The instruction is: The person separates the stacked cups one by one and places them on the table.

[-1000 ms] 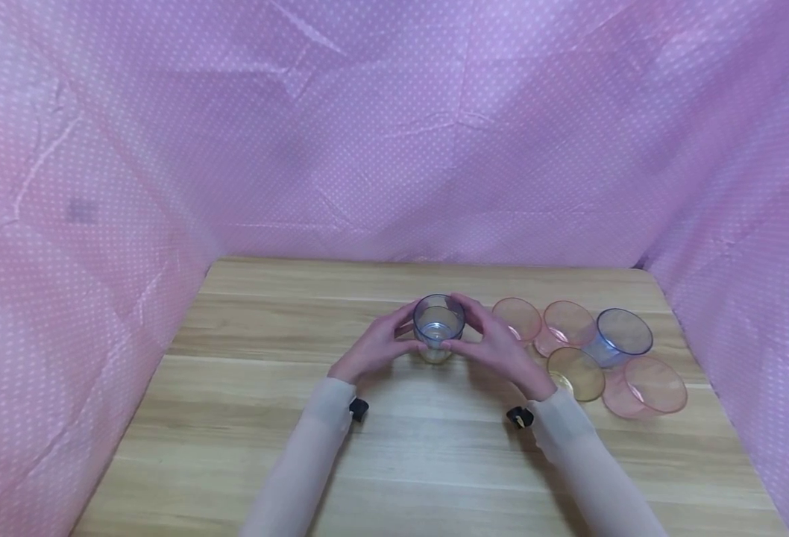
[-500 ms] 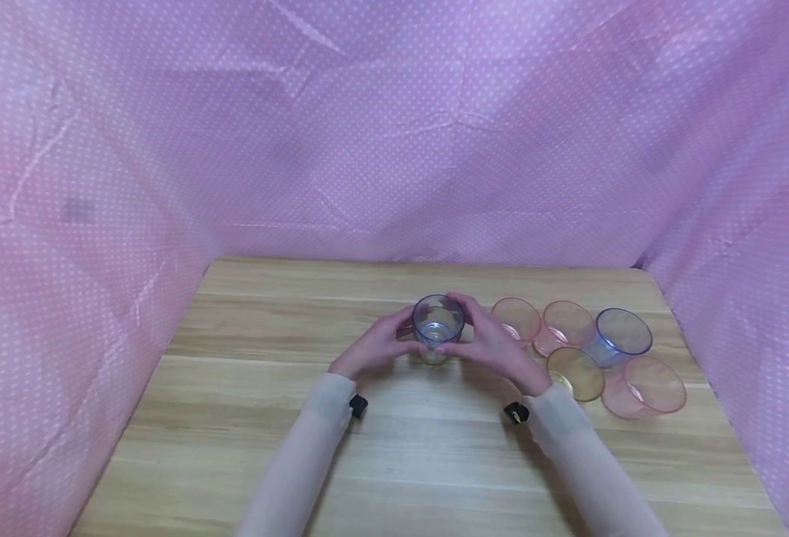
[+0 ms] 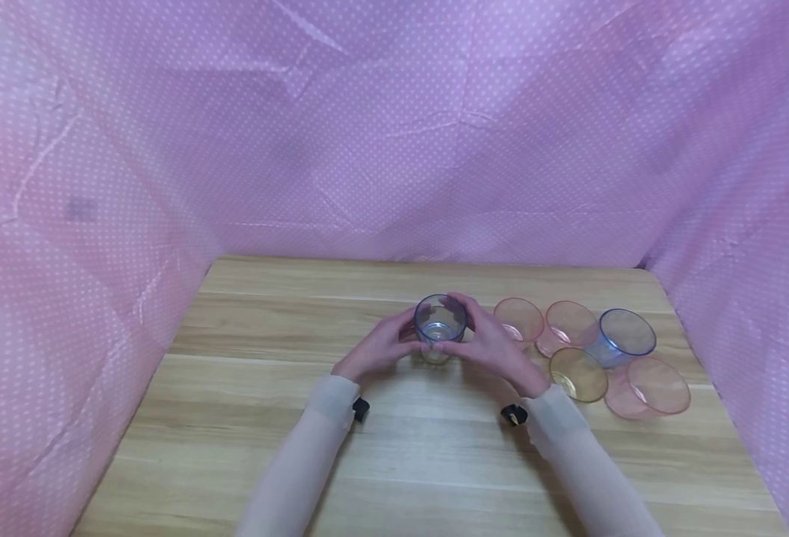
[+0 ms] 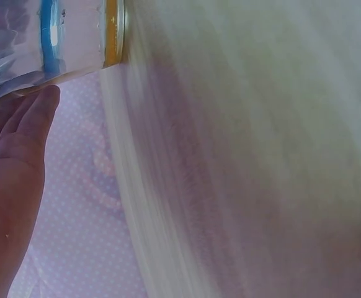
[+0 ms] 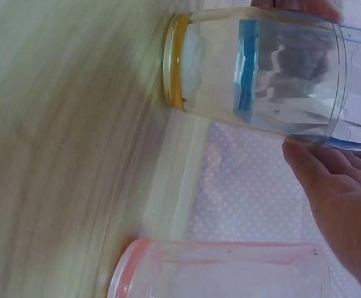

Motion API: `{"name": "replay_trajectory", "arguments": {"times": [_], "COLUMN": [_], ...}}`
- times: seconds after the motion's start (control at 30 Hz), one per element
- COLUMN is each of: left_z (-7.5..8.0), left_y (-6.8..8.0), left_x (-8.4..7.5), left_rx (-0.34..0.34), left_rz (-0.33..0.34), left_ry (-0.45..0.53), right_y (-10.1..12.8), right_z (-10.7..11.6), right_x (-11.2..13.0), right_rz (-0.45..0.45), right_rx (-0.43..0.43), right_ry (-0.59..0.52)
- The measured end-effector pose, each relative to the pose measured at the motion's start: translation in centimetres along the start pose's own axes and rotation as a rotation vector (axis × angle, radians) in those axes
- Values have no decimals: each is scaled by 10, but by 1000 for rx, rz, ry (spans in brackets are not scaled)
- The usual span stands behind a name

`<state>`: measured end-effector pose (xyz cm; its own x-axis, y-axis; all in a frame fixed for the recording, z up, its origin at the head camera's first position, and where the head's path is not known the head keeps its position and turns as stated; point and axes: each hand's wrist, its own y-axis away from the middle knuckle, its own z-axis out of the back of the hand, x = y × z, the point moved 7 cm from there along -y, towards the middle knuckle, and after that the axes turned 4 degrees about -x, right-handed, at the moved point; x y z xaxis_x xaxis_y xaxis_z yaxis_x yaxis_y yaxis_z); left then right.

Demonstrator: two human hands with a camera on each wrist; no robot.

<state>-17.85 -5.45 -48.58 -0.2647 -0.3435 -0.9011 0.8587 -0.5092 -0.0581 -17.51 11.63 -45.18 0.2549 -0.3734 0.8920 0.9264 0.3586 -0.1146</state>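
Note:
A clear cup with a blue rim [image 3: 438, 328] sits nested inside a clear yellow cup [image 5: 179, 62], upright near the middle of the table. In the right wrist view the blue cup's base band [image 5: 246, 68] shows through the yellow wall, and its top sticks out past the yellow rim. My left hand [image 3: 382, 347] holds the pair from the left, thumb in front and fingers around the side. From the right, my right hand [image 3: 495, 347] grips it the same way, thumb near the front. The left wrist view shows fingertips [image 4: 47, 102] against the cup wall.
To the right stand several loose cups: pink ones [image 3: 518, 317] [image 3: 569, 321] [image 3: 659, 384], a blue one [image 3: 626, 332] and a yellow one [image 3: 577, 375]. The nearest pink cup stands close beside my right hand. Pink dotted cloth [image 3: 394, 149] surrounds the wooden table [image 3: 267, 418].
My right hand and wrist have shifted slightly left, its thumb reaching a little further across the front of the cups. The nested pair and my left hand stay nearly in place.

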Motion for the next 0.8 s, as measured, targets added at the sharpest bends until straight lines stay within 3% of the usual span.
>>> {"name": "replay_trajectory", "arguments": {"times": [0.27,0.8], "left_z": [0,-1], "left_y": [2,4], "left_x": [0,-1], "left_rx": [-10,-7], "left_rz": [-15,-10], "left_ry": [-13,-11], "right_y": [1,4], "right_z": [-2,-2], "right_x": [-2,-3], "right_rz": [-22,-52], "right_rx": [-32,-50], "right_ry": [-73,-62]}}
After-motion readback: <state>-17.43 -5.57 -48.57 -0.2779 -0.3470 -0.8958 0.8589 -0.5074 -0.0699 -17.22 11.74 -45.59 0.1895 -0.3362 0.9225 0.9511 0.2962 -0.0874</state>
